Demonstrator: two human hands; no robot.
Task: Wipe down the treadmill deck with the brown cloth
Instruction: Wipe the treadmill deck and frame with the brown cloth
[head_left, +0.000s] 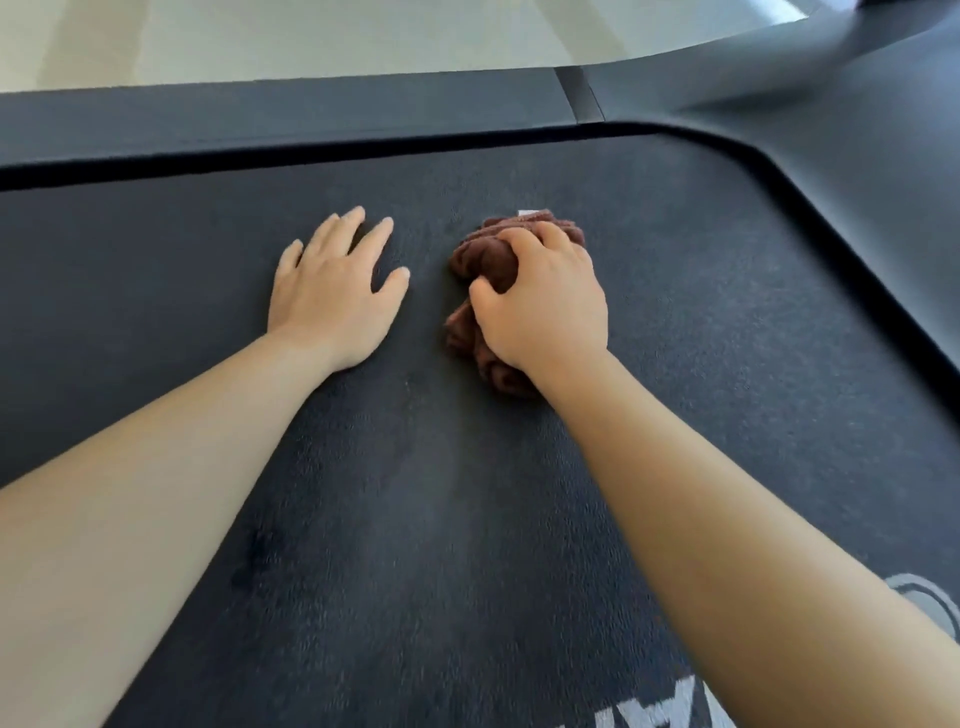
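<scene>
**A:** Starting with the head view: what is the right hand doing?

**B:** The right hand (545, 306) is gripping the brown cloth (480, 257). Its fingers and thumb are curling over the bunched fabric and holding it down against the treadmill deck (467, 519).

**A:** Where is the cloth lying on the deck?

**B:** It is sitting crumpled toward the far part of the dark belt, a little right of the middle. Folds are sticking out past the fingertips on the far side and under the wrist on the near side. A small white tag (529, 212) is peeking out at its far edge.

**A:** And the left hand?

**B:** The left hand (332, 296) is lying palm down on the belt with its fingers straight and spread, holding nothing. It is resting to the left of the cloth and is not touching it; a strip of bare belt is showing between the thumb and the fabric.

**A:** What else is showing around them?

**B:** Both bare forearms are reaching in from the near edge. A dark side rail (260, 119) is running along the far side of the belt, and a pale floor (311, 36) is showing beyond it. At the far right the frame is curving round into a dark cover (831, 145). Grey lettering (649, 714) is showing on the belt at the near right, partly hidden by the right forearm, so I cannot read it. A slightly darker patch (254, 556) is showing on the belt beside the left forearm.
</scene>
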